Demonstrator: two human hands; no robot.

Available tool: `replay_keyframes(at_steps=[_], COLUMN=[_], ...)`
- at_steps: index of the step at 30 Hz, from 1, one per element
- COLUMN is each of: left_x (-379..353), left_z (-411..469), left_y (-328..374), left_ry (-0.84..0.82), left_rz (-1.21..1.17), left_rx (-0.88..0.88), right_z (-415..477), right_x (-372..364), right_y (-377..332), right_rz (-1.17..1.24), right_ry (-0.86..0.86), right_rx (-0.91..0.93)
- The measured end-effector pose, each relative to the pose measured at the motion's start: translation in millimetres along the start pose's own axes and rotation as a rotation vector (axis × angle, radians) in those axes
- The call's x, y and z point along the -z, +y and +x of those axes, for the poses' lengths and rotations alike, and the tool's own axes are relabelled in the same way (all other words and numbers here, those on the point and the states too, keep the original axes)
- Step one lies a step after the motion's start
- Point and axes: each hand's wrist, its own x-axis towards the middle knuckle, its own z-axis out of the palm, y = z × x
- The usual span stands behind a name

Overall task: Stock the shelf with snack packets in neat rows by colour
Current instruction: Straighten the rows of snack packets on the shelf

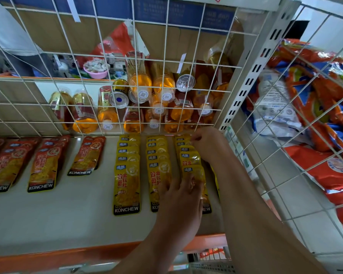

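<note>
Three rows of overlapping yellow snack packets lie on the white shelf: a left row, a middle row and a right row. Further left lie three rows of red packets, the third much shorter. My left hand rests with spread fingers on the front packets of the middle and right yellow rows. My right hand reaches to the back of the right row, its curled fingertips pinching the top edge of a rear yellow packet.
A white wire grid closes the back of the shelf; behind it lie orange drink bottles and cans. A slotted upright and a wire basket of orange snack bags stand at the right. The shelf's front edge is orange.
</note>
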Motion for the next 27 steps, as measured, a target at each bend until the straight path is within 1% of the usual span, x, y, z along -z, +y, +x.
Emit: replay_keyframes(at_steps=[7, 11, 15, 23, 27], left_x=[1, -1, 0, -1, -1], left_z=[0, 0, 0, -1, -1], left_y=[0, 0, 1, 1, 2], left_ry=[0.001, -0.023, -0.028, 0.009, 0.021], left_rz=[0.008, 0.015, 0.010, -0.017, -0.029], left_rx=[-0.017, -0.019, -0.024, -0.036, -0.036], right_z=[5, 10, 4, 6, 7], right_x=[-14, -27, -26, -25, -27], right_y=[4, 5, 1, 1, 1], right_rz=[-0.145, -0.143, -0.241, -0.233, -0.200], right_ry=[-0.015, -0.016, -0.060, -0.079, -0.123], right_rx=[-0.040, -0.090, -0.014, 0.001, 0.005])
